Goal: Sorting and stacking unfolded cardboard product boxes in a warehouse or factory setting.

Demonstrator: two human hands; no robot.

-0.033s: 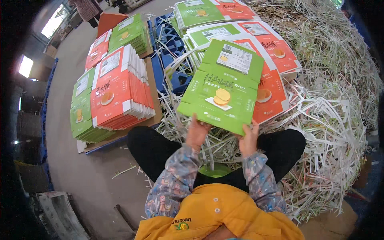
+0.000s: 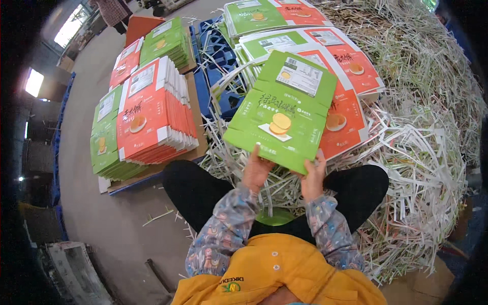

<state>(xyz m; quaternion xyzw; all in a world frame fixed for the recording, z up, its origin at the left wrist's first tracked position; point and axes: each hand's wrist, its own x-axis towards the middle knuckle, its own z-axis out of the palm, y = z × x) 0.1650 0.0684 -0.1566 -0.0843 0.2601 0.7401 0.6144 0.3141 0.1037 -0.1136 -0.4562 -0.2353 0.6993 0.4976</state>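
Both my hands hold a green flat carton blank (image 2: 282, 114) by its near edge, tilted above the stacks in front of me. It is printed with round yellow cakes and a pale label panel. My left hand (image 2: 257, 172) grips the near edge left of its middle, thumb on top and the other fingers mostly hidden beneath. At the near right corner my right hand (image 2: 312, 179) pinches the blank with the thumb on top. Under its right side lies a red carton blank (image 2: 341, 124), partly covered. Whether more than one green blank is held, I cannot tell.
Left stand stacks of red blanks (image 2: 140, 114) and green blanks (image 2: 105, 137) on cardboard over a pallet. More stacked blanks (image 2: 335, 46) lie ahead, beside a blue plastic pallet (image 2: 216, 66). A heap of shredded paper strips (image 2: 412, 152) fills the right. A person (image 2: 112, 12) stands far left.
My left hand has slid a little to the right along the near edge. The green blank has shifted slightly left and turned a touch. The stacks have stayed put.
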